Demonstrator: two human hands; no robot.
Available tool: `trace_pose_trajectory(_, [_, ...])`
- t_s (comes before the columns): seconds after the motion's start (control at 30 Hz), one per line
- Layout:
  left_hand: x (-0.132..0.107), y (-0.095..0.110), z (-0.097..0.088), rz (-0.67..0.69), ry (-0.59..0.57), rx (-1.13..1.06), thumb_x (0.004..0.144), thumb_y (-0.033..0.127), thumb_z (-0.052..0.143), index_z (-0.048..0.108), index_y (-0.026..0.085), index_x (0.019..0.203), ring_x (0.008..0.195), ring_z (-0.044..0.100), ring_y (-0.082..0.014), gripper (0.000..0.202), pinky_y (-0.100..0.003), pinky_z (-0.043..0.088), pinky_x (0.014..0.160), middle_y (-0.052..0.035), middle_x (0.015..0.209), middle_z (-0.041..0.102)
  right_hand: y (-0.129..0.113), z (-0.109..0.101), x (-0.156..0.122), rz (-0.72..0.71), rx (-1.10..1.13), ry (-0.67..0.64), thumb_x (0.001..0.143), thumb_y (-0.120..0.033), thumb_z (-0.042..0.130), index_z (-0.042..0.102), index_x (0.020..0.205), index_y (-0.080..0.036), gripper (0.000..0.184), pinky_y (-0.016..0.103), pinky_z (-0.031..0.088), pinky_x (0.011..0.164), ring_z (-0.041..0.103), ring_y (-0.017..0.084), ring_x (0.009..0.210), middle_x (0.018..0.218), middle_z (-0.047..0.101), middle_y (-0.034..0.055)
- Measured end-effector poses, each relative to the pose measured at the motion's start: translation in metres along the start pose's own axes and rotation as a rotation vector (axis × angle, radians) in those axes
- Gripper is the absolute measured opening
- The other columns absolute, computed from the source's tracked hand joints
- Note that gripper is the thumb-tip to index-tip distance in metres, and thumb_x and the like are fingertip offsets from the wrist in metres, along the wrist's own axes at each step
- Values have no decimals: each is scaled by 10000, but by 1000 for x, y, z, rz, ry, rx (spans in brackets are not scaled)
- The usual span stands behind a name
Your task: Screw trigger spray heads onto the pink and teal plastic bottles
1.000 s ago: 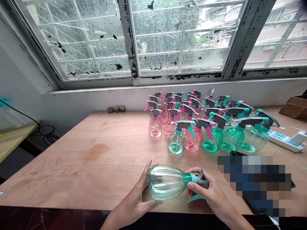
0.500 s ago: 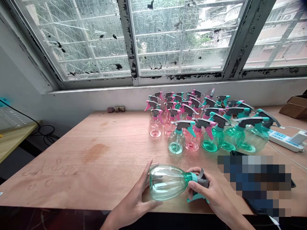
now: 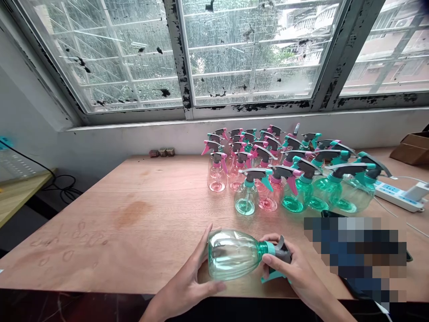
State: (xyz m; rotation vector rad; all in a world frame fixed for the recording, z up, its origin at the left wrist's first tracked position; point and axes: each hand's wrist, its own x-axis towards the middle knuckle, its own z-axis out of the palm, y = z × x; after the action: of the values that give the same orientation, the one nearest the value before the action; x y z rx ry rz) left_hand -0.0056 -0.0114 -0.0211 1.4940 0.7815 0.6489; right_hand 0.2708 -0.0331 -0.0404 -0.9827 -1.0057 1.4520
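Note:
A clear teal spray bottle (image 3: pixel 231 254) lies on its side near the front edge of the wooden table (image 3: pixel 140 214). My left hand (image 3: pixel 187 281) cups the bottle's round base from the left and underneath. My right hand (image 3: pixel 295 273) is closed round its grey and teal trigger head (image 3: pixel 279 255). Behind them stands a crowd of several pink and teal spray bottles (image 3: pixel 278 174), all upright.
A white power strip (image 3: pixel 398 197) with a plug lies at the right. A cardboard box (image 3: pixel 412 150) sits at the far right. Three small blocks (image 3: pixel 162 153) rest by the wall under the dirty window. A blurred-out patch covers something dark at the front right.
The lying bottle has shifted very slightly in my hands. Otherwise the scene is the same.

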Motion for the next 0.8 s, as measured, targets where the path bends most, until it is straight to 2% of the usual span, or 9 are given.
trace_pose_trajectory(0.1, [2,3,2,24,12,66,900,196,680,-39,460,1547,1530,190,-246,1003,-489,99,1255,2,1680,153,0,0,0,1,11,8,767,-379,839,621,1008,-179,382,319,574,581,683,176,535,623,725,-15])
trace_pose_trajectory(0.17, [2,3,2,23,28,63,878,199,707,-45,463,1546,1538,156,-255,1040,-493,92,1256,7,1686,120,1,-1,1,-2,-7,-5,771,-371,836,621,1007,-179,373,323,575,585,685,179,541,626,725,-13])
trace_pose_trajectory(0.27, [2,2,2,2,22,-10,844,253,752,18,424,1562,1544,119,-281,1041,-490,135,1252,-4,1695,70,1,-2,1,-11,-40,-33,786,-362,824,619,1010,-185,351,329,574,600,689,182,554,628,722,-16])
trace_pose_trajectory(0.37, [2,2,1,2,14,-5,870,283,720,92,387,1570,1542,125,-292,946,-486,150,1249,-20,1692,94,0,-2,1,-10,-39,-32,794,-363,816,619,1011,-189,341,333,570,609,690,183,559,628,725,-17])
trace_pose_trajectory(0.5, [3,3,2,15,43,89,896,233,682,14,437,1560,1534,169,-282,964,-493,114,1252,-2,1688,115,-1,-1,0,0,-34,-4,781,-379,820,625,1003,-186,352,344,561,602,682,192,553,616,729,-11])
trace_pose_trajectory(0.6, [3,2,2,12,44,78,874,214,711,-29,463,1548,1527,199,-272,1031,-491,121,1252,9,1681,148,1,-1,1,-3,-41,-9,779,-377,822,627,1002,-188,351,345,560,603,676,190,550,619,721,-15])
trace_pose_trajectory(0.67, [3,1,1,6,33,23,820,217,774,1,454,1552,1535,169,-273,1091,-475,147,1251,13,1686,128,3,-3,2,-8,-49,-26,786,-375,817,622,1009,-192,348,341,561,603,680,187,552,624,718,-19])
trace_pose_trajectory(0.8, [2,1,1,-3,22,-14,852,271,747,141,388,1564,1538,149,-287,943,-472,168,1247,-17,1687,125,5,-5,3,-13,-69,-38,796,-377,811,613,1017,-192,350,327,556,603,693,188,558,619,729,-15])
